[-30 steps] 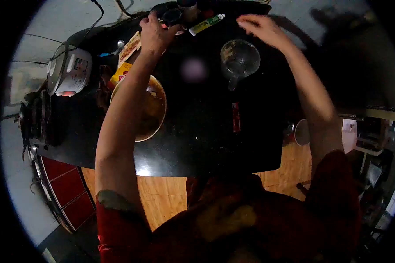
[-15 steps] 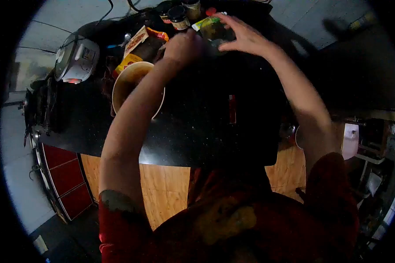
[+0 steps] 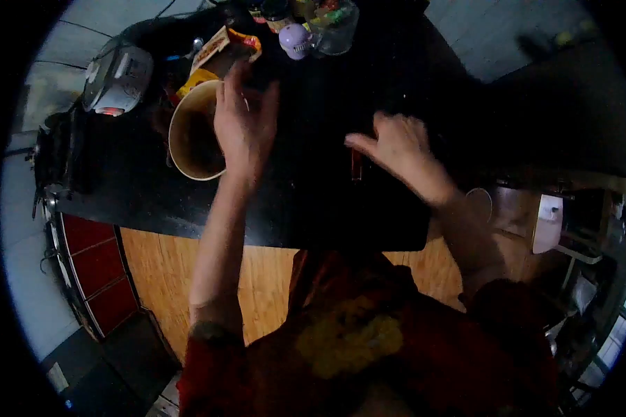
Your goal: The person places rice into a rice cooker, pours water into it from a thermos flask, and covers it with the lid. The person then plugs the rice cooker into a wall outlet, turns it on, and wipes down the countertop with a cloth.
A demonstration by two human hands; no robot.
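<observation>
My left hand [image 3: 245, 132] is raised over the black counter at the right rim of a cream bowl [image 3: 177, 156], fingers apart, with nothing visible in it. The bowl's inside is dark, and the hand covers part of its right edge. To the right, my right hand [image 3: 403, 147] hovers over the counter, thumb stretched out and fingers loosely apart. Just under its thumb lies a thin red object [image 3: 356, 168], partly covered. A small purple, round-topped item [image 3: 295, 40] stands at the back beside a clear container [image 3: 335, 35] with green and red contents.
Dark-lidded jars [image 3: 277, 12] stand at the back. Behind the bowl are a yellow-and-red packet [image 3: 247, 43] and a yellow pack [image 3: 198, 80]. A white rice cooker [image 3: 122, 80] sits at the left. The counter's front edge [image 3: 257, 244] runs above a wooden floor.
Both hands have drawn back from the rear of the counter towards me. The purple item now shows beside the clear container. The view has shifted slightly.
</observation>
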